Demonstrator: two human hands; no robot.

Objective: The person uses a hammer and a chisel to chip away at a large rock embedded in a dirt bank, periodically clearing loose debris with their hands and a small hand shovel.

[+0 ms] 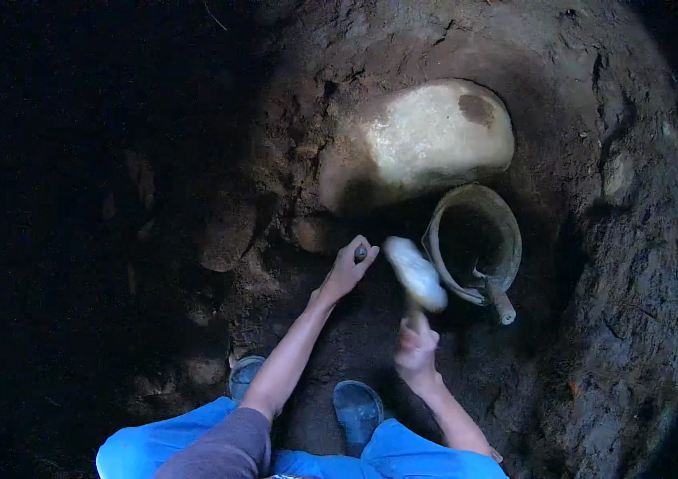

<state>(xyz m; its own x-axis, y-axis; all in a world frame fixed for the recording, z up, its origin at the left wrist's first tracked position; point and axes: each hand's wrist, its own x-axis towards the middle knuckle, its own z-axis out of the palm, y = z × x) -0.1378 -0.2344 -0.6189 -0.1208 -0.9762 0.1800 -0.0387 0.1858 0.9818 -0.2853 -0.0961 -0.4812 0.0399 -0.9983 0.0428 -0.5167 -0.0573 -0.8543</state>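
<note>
At frame centre, the left hand clamps a chisel while the right hand grips a blurred mallet beside a bucket.

The scene was dim, with light falling from above onto the centre and right. The pale rock caught the brightest patch and glared slightly. The left side and the corners sank into near black. The mallet in the right hand was smeared by motion blur. The earthen walls curved at the rim from fisheye distortion.
</note>
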